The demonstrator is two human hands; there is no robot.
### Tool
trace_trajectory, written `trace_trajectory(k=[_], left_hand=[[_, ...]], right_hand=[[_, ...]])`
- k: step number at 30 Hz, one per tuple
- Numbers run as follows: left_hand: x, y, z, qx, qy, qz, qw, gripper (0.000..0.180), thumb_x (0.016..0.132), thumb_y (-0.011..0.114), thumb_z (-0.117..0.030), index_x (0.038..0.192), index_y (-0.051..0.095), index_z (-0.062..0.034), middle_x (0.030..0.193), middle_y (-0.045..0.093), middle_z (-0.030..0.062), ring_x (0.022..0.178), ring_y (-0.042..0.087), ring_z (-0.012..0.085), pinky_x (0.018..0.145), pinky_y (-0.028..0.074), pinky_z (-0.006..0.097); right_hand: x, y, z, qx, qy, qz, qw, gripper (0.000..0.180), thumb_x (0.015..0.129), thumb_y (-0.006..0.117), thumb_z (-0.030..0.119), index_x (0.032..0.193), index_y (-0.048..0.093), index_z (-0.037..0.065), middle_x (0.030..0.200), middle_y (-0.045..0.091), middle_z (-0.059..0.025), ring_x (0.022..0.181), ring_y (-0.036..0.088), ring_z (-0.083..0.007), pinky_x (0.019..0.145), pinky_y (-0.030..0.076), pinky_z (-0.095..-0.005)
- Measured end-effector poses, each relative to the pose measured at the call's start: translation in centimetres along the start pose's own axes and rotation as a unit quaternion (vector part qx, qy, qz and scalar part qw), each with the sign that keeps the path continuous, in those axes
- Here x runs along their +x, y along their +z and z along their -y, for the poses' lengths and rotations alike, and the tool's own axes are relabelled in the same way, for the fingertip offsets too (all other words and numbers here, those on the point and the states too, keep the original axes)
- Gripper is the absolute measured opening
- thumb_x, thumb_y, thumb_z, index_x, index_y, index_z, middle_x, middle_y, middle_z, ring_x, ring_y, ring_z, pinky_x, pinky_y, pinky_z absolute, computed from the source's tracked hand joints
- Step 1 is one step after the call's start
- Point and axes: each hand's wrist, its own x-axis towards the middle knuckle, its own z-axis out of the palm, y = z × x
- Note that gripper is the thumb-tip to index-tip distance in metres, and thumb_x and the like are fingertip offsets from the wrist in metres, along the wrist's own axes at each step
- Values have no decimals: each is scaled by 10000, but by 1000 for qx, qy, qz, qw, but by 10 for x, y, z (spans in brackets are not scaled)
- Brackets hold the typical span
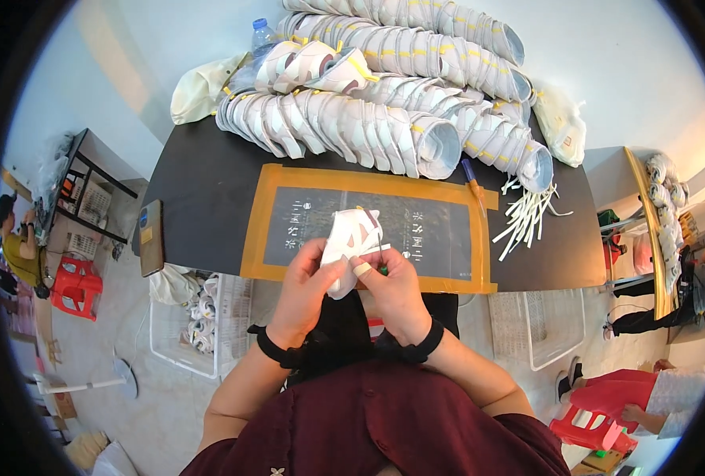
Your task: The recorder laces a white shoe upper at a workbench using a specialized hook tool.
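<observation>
My left hand [298, 295] is closed on a white shoe upper [351, 232] with mauve panels, holding it up over the near edge of the table. Pinched at the upper's right side is my right hand [398, 295], with a tan wrap on one finger. A short white strip [378, 247] sticks out beside its fingertips. Something small and green [383, 270] shows at that hand; I cannot make out what it is. Below the upper lies a dark mat [448, 238] edged with brown tape.
Long nested rows of shoe uppers [329, 131] cover the table's far side. Right of the mat are loose white strips [527, 222] and a blue-orange pen-like tool [473, 186]. A phone [152, 238] rests at the left edge. Crates [233, 317] stand below; people are at both sides.
</observation>
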Motion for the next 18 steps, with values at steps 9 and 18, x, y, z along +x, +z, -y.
trace_trajectory(k=[9, 18], left_hand=[[15, 15, -1, 370, 216, -26, 903, 155, 925, 625, -124, 1013, 602, 1, 817, 627, 145, 725, 608, 215, 658, 478, 335], [20, 16, 15, 252, 161, -80, 951, 180, 970, 606, -177, 973, 586, 2, 837, 631, 80, 754, 568, 113, 643, 465, 286]], right_hand=[[0, 1, -5, 101, 38, 8, 994, 63, 894, 625, 52, 884, 564, 39, 822, 535, 31, 739, 469, -45, 669, 410, -210], [10, 4, -17, 158, 20, 6, 987, 81, 879, 591, 27, 854, 524, 63, 823, 514, 39, 746, 445, -37, 663, 390, -208]])
